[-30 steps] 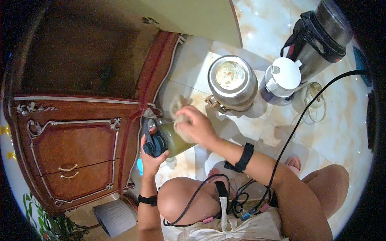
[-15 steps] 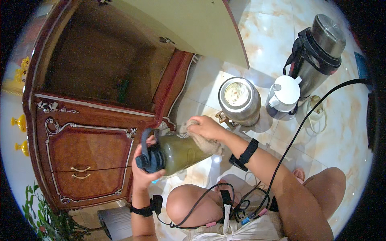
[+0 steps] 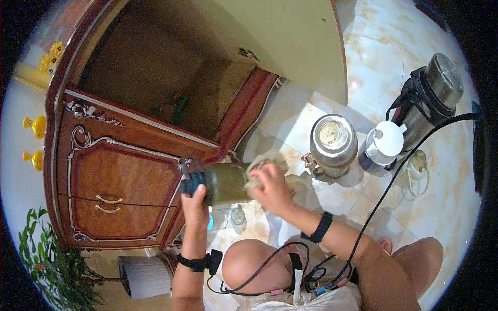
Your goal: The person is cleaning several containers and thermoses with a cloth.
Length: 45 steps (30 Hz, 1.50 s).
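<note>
Head view: the left hand has its fingers wrapped round the dark lid end of a green jar, held on its side in front of the open cabinet. The right hand presses a beige cloth against the jar's other end, fingers curled on it. On the floor stand a steel pot, a white-lidded jug and a steel flask

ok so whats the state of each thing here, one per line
jar: lying sideways in the air, dark lid on, greenish contents inside
left hand: grip closed around the jar's lid end
right hand: pressing a cloth on the jar's base
cabinet door: swung open
steel pot: upright on the floor, no lid
white-lidded jug: upright, lid on
large flask: upright, closed
</note>
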{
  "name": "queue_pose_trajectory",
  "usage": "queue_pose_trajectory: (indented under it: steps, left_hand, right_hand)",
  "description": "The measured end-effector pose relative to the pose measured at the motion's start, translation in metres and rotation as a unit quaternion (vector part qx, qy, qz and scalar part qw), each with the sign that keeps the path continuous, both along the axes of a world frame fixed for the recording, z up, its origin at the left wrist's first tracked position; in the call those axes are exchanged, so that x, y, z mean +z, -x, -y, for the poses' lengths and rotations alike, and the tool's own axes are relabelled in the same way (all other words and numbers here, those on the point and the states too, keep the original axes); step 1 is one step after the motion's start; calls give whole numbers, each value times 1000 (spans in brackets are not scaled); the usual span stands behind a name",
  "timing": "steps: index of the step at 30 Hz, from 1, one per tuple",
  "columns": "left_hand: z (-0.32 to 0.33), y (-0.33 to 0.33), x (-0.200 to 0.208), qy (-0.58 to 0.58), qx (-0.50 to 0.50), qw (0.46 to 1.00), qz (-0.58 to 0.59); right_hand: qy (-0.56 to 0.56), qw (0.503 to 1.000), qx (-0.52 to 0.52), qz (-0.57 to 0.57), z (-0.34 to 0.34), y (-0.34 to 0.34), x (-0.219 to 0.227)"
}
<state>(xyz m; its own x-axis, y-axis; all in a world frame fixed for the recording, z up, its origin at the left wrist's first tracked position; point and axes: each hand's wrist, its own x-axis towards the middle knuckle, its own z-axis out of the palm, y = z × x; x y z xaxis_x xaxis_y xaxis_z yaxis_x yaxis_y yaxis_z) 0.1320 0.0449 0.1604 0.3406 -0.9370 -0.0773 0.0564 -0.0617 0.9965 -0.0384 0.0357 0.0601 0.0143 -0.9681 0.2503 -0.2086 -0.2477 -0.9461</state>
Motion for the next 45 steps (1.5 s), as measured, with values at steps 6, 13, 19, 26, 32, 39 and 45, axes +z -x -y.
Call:
queue_pose_trajectory:
  steps: [6, 13, 19, 26, 32, 39, 45]
  left_hand:
    - [5, 6, -18, -5, -38, 997, 64]
    - [5, -4, -9, 2, 10, 998, -64]
    - [-9, -37, 9, 9, -15, 999, -29]
    - [-17, -61, 12, -35, 25, 987, -152]
    - [-21, -70, -15, -139, 61, 951, -269]
    - [-22, -76, -21, -63, 68, 969, -231]
    - [-19, -91, -13, -79, -34, 977, -195]
  right_hand:
    - [200, 978, 49, -41, -2, -16, 48]
    - [225, 969, 72, -80, 0, -5, 25]
    - [-31, 998, 55, 29, 32, 18, -15]
    - [-223, 920, 145, 286, 47, 25, -47]
    - [-342, 833, 69, 429, 32, 12, -32]
    - [-480, 627, 177, 587, 17, -1, -26]
    - [-299, 852, 109, 417, 35, 19, -22]
